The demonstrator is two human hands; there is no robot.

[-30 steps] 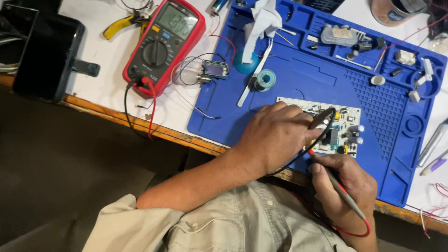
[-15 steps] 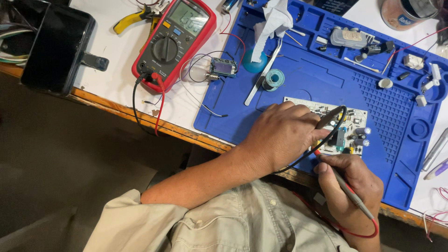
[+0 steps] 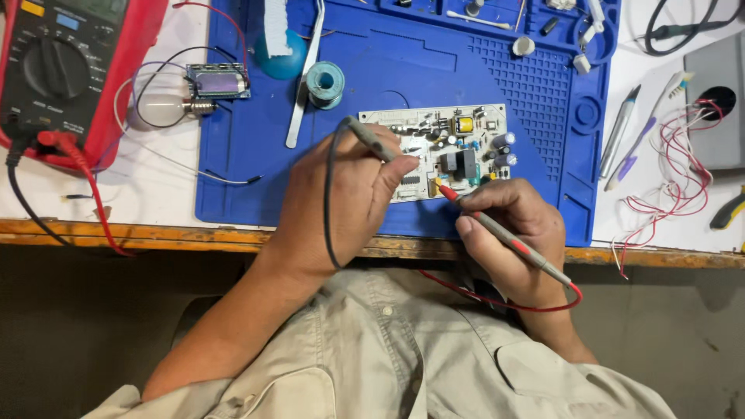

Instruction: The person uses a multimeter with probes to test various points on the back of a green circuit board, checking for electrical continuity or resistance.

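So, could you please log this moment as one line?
left hand: holds black probe | right hand: holds red probe | both tips on circuit board

Matt blue rubbery mat (image 3: 497, 70) lies on a worn wooden bench edge (image 3: 155, 233).

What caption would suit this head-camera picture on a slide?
Left hand and right hand press black probe and red probe onto a circuit board on a blue mat.

One view only, from the person's head, looking steeply down and close. The blue rubber work mat (image 3: 403, 54) on the white counter (image 3: 167, 198) fills the upper frame; below the mat, the counter's wooden front edge, then forearms and beige shirt nearest the lens.
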